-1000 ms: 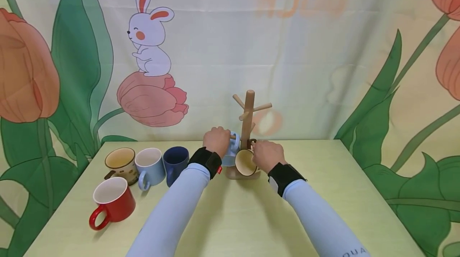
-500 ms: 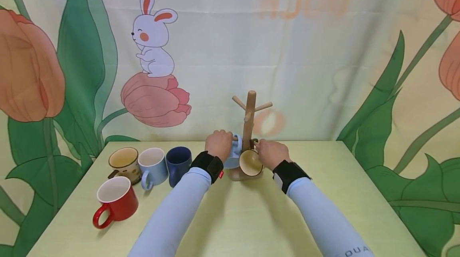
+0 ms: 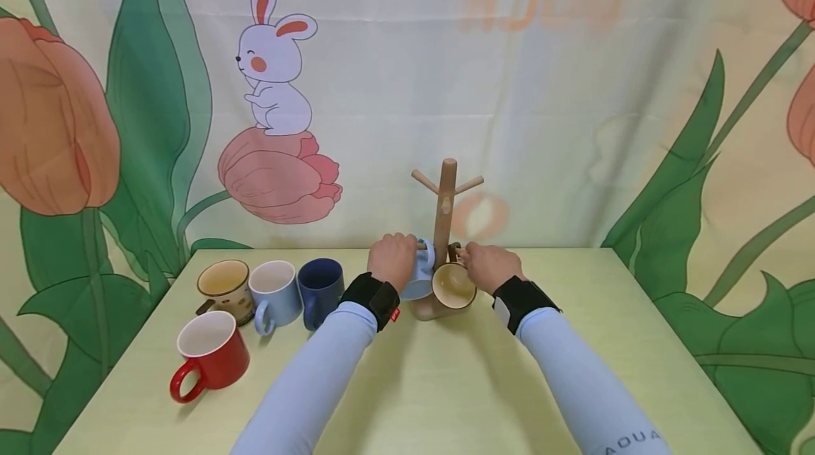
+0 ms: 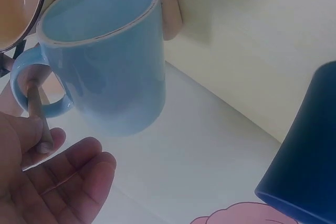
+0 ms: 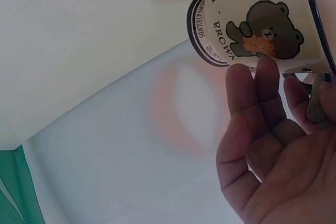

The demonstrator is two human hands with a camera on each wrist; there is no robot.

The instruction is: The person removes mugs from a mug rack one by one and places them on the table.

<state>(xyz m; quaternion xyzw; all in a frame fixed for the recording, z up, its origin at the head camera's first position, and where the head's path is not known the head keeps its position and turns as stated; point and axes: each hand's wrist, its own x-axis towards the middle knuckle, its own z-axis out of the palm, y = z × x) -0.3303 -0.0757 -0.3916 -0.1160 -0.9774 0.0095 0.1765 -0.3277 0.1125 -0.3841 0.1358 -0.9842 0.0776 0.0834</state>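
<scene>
Pinching pegs [image 4: 35, 100] [image 5: 316, 103], both hands [image 3: 391, 262] [image 3: 494, 268] flank two hung mugs [image 3: 418, 279] [image 3: 454, 286]; four mugs [image 3: 219, 357] [image 3: 229, 294] [image 3: 276, 294] [image 3: 322, 289] stand left.

- Mug rack [image 3: 444, 225]: light brown wood, round post, roughly upright, rounded base on the far part of the table [image 3: 446, 384]. 3 bare upper pegs show: 1 left, 1 right, 1 pointing near. 2 lower pegs each carry a mug.
- Light blue mug [image 4: 110, 77]: plain, glossy, pale rim with small brown specks. Hangs left of the post, handle looped round the lower left peg, body below it.
- Cream mug [image 5: 252, 30]: brown bear print, "BROWN" lettering, orange patches, dark rim, dark handle. Hangs tipped on the lower right peg, handle up, mouth facing near, tan inside showing.
- Mugs side by side; contact between the 2: can't tell.
</scene>
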